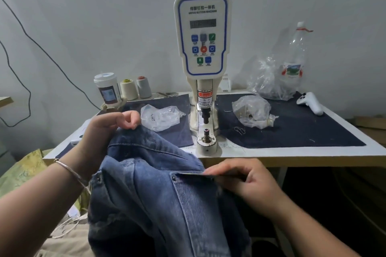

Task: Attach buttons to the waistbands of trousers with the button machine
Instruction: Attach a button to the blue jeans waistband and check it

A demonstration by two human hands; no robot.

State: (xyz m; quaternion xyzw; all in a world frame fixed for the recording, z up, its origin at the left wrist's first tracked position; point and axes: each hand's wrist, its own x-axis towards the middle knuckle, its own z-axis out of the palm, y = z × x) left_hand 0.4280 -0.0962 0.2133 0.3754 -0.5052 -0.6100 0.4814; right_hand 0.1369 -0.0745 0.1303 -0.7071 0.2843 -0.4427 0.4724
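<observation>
One pair of blue denim trousers [158, 190] hangs in front of the tabletop [371, 148] edge, bunched between two hands. The left hand [108, 131] holds the upper fold, its fingers [130, 120] curled and pinching the cloth at the fold's far edge. The right hand [244, 181] pinches the flat waistband edge, fingers [213, 171] closed on the cloth with the thumb on top; one dark rivet [173, 177] sits just left of those fingertips, and a second rivet [98, 178] lies near the left wrist, which wears one thin bracelet [71, 171]. Just beyond the right fingertips stands one white button machine [202, 35], its lower post [206, 133] bare of cloth. Two dark cloth mats [292, 129] flank the machine. Three clear plastic bags lie farther out: one [160, 117] just beyond the left fingers, one [252, 113] right of the machine, one [269, 79] behind it by a single plastic bottle [296, 52]. One white controller [311, 102] rests at far right. Beyond the left fingers stand one lidded cup [107, 89] and two thread cones [129, 88].
</observation>
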